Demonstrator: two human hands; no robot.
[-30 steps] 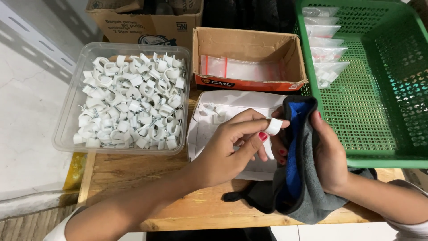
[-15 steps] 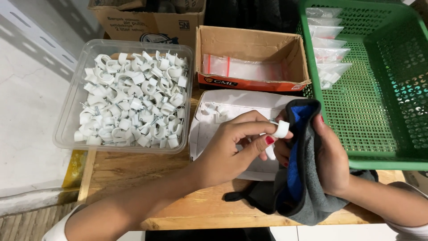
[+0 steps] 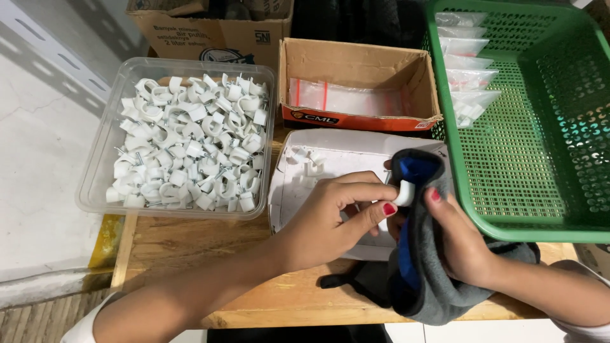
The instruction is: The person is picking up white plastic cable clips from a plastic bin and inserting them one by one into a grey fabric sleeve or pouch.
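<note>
While the person bends over the wooden table (image 3: 190, 248), the scene reads as follows:

Left hand: the left hand (image 3: 330, 219) lies over the white tray (image 3: 356, 155); thumb and forefinger are pressed together on a small white cable clip (image 3: 404, 192), pinching it; the other fingers curl under.

Right hand: the right hand (image 3: 460, 238) is wrapped in a grey and blue cloth (image 3: 416, 254); it is closed on the cloth, thumb up beside the clip; the cloth touches the clip from the right.

Clip position: held between the two hands, just above the right edge of the white tray; apart from the tray surface as far as can be seen.

White tray: two or three loose clips (image 3: 308, 162) lie in its upper left corner.

Clear tub: a clear plastic tub (image 3: 95, 171) stands at the left; it is heaped with white clips of the same kind, nails fitted.

Cardboard box: an open cardboard box (image 3: 356, 67) behind the tray holds small clear bags (image 3: 346, 101) with red strips.

Green basket: a green mesh basket (image 3: 540, 127) at the right; filled clear packets (image 3: 467, 60) lie in a row along its left wall.
</note>
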